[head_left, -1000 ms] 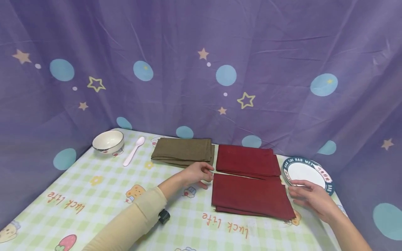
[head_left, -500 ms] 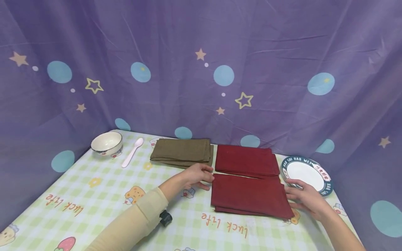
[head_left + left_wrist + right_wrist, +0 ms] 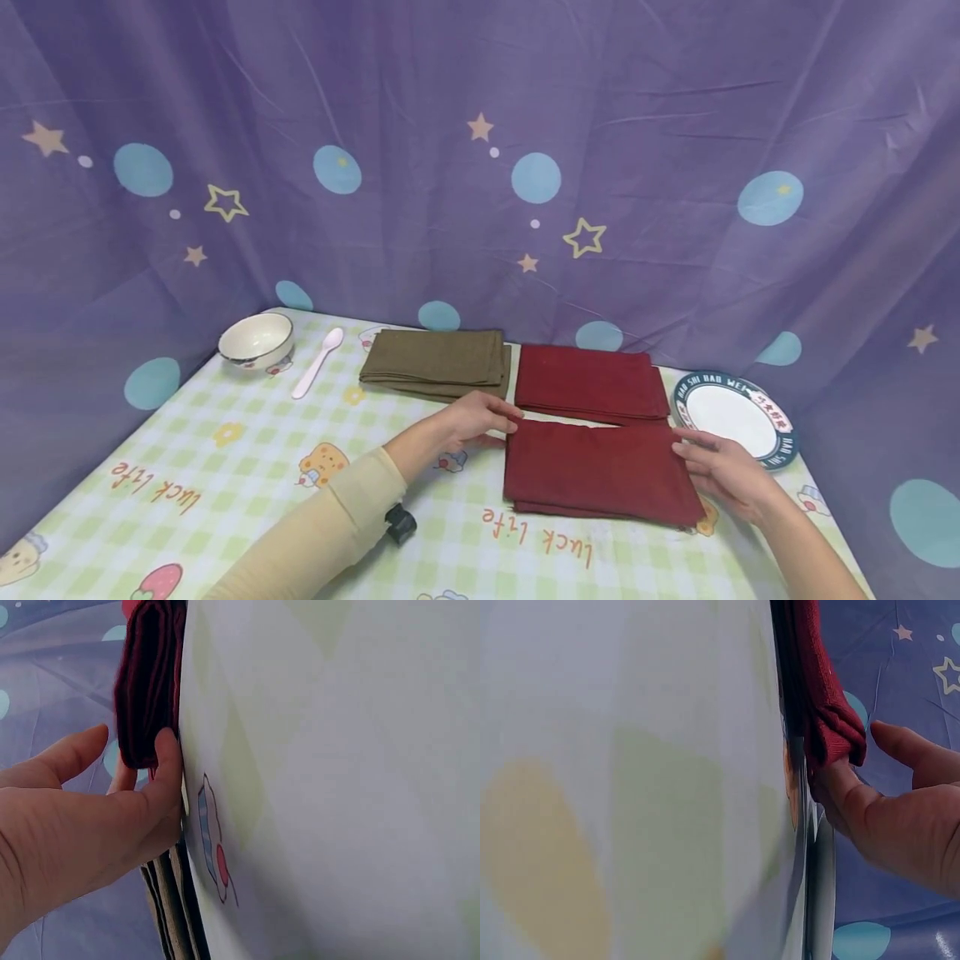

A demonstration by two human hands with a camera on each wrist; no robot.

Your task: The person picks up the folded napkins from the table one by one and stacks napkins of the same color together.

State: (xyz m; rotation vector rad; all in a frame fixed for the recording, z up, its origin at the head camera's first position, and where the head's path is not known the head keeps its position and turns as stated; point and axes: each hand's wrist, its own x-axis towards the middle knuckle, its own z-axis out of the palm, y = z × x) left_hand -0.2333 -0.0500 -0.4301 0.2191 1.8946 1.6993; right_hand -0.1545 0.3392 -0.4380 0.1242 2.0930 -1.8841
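In the head view a folded dark red cloth napkin (image 3: pixel 600 475) lies on the table between two bare hands. My left hand (image 3: pixel 476 418) reaches its far left corner. In the left wrist view the thumb stands off the folded layers (image 3: pixel 146 697) while another finger overlaps their end. At the other end is my right hand (image 3: pixel 720 468), its fingertips at the far right corner. The right wrist view has the napkin's bunched end (image 3: pixel 831 727) over a finger, with the thumb apart from the fabric. Behind lies a second folded red napkin (image 3: pixel 588 382).
A folded olive-brown cloth (image 3: pixel 435 360) lies at the back left of the red ones. A white plate with a green rim (image 3: pixel 686 396) stands beyond my right hand. A pink spoon (image 3: pixel 318 362) and a bowl (image 3: pixel 258 337) are farther left. A purple curtain (image 3: pixel 420 233) hangs behind.
Both hands have come inward to the near red napkin's ends, the right one moving left. The napkin's far edge has shifted, and a strip of tablecloth now shows behind it.
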